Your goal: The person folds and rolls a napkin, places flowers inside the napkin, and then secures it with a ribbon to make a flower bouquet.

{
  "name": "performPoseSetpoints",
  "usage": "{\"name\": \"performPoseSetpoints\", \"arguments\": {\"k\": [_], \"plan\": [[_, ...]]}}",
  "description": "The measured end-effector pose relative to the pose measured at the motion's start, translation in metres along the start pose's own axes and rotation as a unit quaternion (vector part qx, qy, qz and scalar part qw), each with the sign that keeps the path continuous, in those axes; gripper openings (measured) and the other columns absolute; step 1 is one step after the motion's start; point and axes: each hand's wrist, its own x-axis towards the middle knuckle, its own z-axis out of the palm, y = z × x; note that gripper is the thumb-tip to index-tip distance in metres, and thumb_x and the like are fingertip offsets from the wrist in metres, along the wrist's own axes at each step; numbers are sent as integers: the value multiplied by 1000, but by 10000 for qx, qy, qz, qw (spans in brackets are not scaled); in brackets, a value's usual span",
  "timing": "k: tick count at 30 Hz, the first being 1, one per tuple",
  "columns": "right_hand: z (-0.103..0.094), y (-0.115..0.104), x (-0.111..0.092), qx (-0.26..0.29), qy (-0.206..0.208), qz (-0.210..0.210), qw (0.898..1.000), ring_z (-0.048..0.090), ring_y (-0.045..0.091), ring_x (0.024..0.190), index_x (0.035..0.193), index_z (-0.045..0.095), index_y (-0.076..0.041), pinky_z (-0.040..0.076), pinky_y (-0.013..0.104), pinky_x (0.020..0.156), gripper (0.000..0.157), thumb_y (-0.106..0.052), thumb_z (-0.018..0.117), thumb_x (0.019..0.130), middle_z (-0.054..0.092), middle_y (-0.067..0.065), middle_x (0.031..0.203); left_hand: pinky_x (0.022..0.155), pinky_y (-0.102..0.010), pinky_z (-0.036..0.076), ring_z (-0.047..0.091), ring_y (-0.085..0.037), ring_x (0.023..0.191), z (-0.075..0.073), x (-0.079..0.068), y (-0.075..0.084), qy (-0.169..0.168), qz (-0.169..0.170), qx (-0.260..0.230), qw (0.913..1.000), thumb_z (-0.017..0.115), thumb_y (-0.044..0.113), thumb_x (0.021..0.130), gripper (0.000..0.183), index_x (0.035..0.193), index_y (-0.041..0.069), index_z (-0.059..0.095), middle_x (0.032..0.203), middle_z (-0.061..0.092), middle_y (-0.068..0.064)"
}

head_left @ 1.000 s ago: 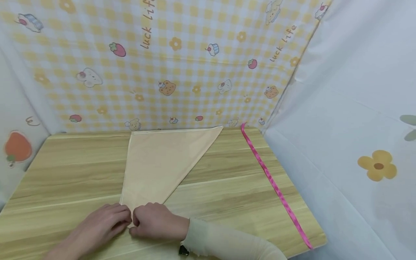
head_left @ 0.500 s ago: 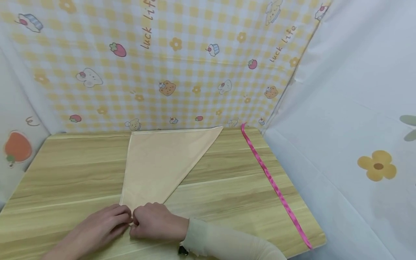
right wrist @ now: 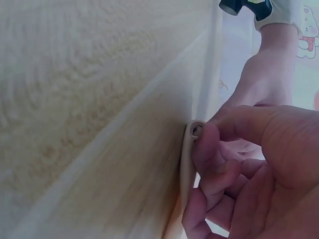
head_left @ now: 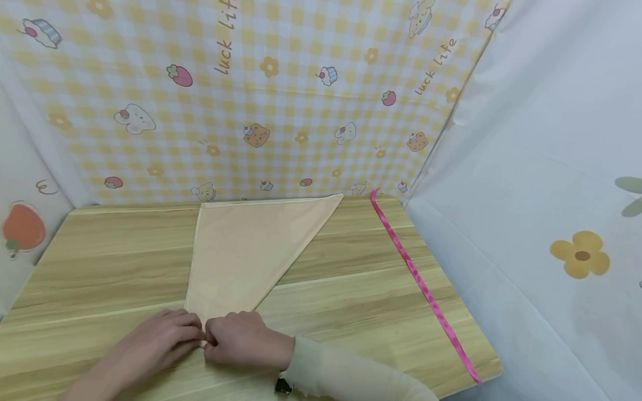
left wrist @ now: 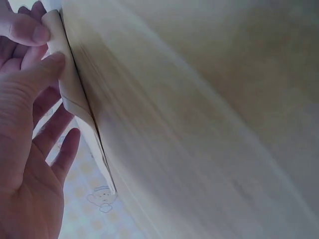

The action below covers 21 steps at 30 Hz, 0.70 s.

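A beige cloth (head_left: pixel 246 250), folded to a pointed shape, lies flat on the wooden table (head_left: pixel 351 306). Its near end is rolled up; the coiled end of the roll (right wrist: pixel 196 130) shows in the right wrist view. My left hand (head_left: pixel 163 341) pinches the left part of this roll, thumb on the near side and fingers behind it, as the left wrist view shows. Close beside it, my right hand (head_left: pixel 246 342) holds the right part between thumb and curled fingers. In the head view the hands hide most of the roll.
A pink ribbon (head_left: pixel 421 285) stretches slantwise along the table's right side. Behind the table hangs a yellow checked curtain (head_left: pixel 286 106), with pale cloth walls to the left and right. A small dark object (head_left: pixel 283 385) sits by the right cuff.
Both hands have shifted very slightly away from the table's near side, and the rolled near end of the cloth with them. The ribbon has stayed in place.
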Motion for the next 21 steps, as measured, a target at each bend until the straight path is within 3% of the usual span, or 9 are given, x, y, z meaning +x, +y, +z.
{"name": "performPoseSetpoints", "arguments": {"k": [7,11,16,21], "plan": [[-3,2,4,-72,-185,265,9995,46,4,51,74,54,-30,40,26,47,29,-33,66,101,47,-14,58,85,-17,45,57,8,87,1,3,2,50,-309,-76,9995,87,28,89,25,100,39,67,99,60,31],[-3,4,6,76,-287,348,9990,47,5,51,74,56,-31,40,26,48,28,-34,66,101,48,-15,58,81,-15,43,51,9,87,2,4,3,188,-247,-71,9995,88,22,85,29,94,39,66,102,56,29],[-4,6,7,156,-334,412,9985,51,5,54,77,58,-33,42,26,52,27,-37,65,103,54,-16,62,88,-22,45,55,2,91,3,3,2,275,-36,85,9996,71,36,106,11,94,36,71,108,60,22],[-7,5,5,219,-379,498,9978,53,5,57,81,58,-32,43,25,54,24,-35,66,103,56,-16,66,93,-26,44,58,-3,98,2,-1,2,204,19,222,9995,66,40,108,14,98,36,73,112,63,18]]}}
